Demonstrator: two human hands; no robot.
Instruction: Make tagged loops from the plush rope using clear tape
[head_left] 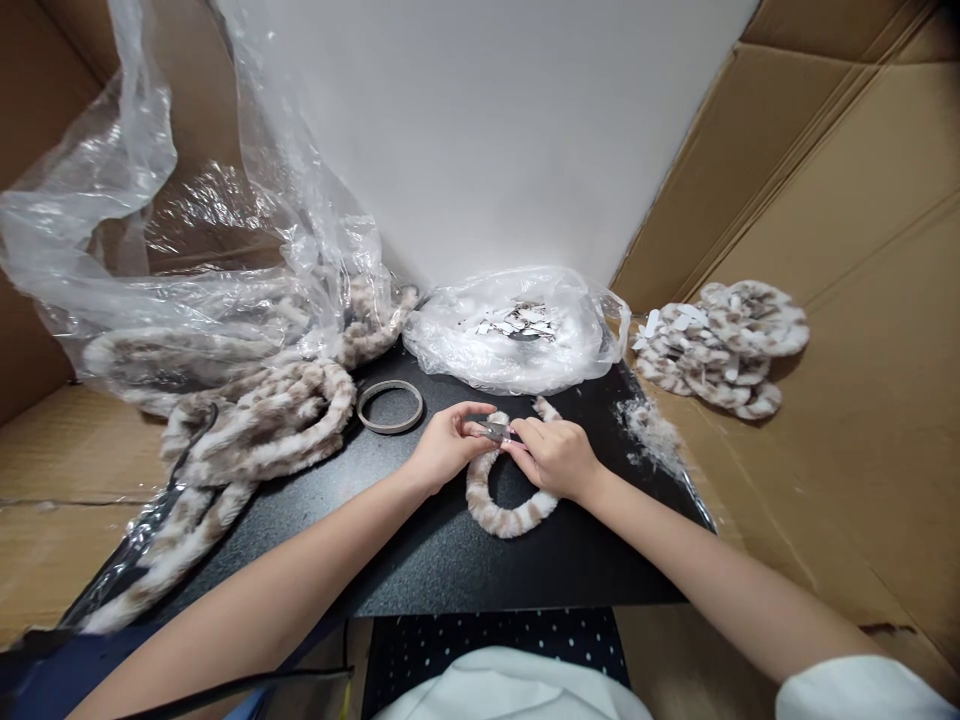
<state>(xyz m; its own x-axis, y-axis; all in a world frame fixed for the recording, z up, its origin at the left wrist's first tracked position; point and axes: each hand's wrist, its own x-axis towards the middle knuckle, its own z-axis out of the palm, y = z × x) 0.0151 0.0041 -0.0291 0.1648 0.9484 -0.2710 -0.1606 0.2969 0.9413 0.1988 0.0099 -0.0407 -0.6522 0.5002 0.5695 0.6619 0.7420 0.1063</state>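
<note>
A white-and-brown fluffy strip (510, 520) lies curved in a loop on the black table under both hands. My left hand (450, 440) is closed in a pinch on a small shiny metal clip (493, 430), close to one end of the strip. My right hand (559, 455) is closed over the strip's other side, whose tip pokes out above the knuckles. Its thumb and forefinger meet at the clip too. The fingers partly hide the clip, so how it sits against the fluff cannot be made out.
At left, more fluffy strips (262, 420) spill from a large clear plastic bag (217, 220). A roll of narrow tape (390, 407) lies beside them. Behind my hands sits a plastic bag (450, 340) of small metal pieces. Looped fluffy pieces (720, 350) with white tags are piled on cardboard at right.
</note>
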